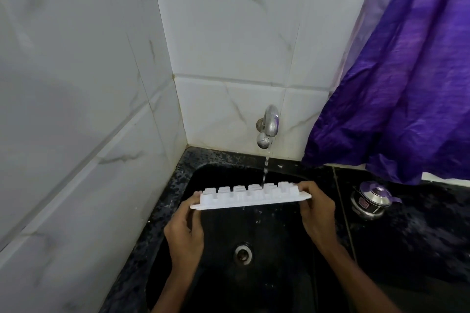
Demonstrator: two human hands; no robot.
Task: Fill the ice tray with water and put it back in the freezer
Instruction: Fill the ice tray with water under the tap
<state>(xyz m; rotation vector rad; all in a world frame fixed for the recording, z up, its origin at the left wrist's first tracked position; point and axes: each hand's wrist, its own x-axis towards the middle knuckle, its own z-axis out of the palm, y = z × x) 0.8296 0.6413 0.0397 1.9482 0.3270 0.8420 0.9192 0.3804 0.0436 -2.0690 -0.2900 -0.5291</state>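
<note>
Head view: left grip (185, 234) and right grip (316, 213) each pinch one end of the ice tray (251, 198) under water from the tap (270, 124), over the sink (218, 178).

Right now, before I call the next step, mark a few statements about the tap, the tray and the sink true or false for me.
1. The tap is running and its stream lands on the ice tray. True.
2. Only one hand holds the tray. False: the left hand grips its left end and the right hand grips its right end.
3. The tray is held above the black sink. True.
4. A pot stands left of the sink. False: the lidded steel pot stands on the counter to the right of the sink.
</note>
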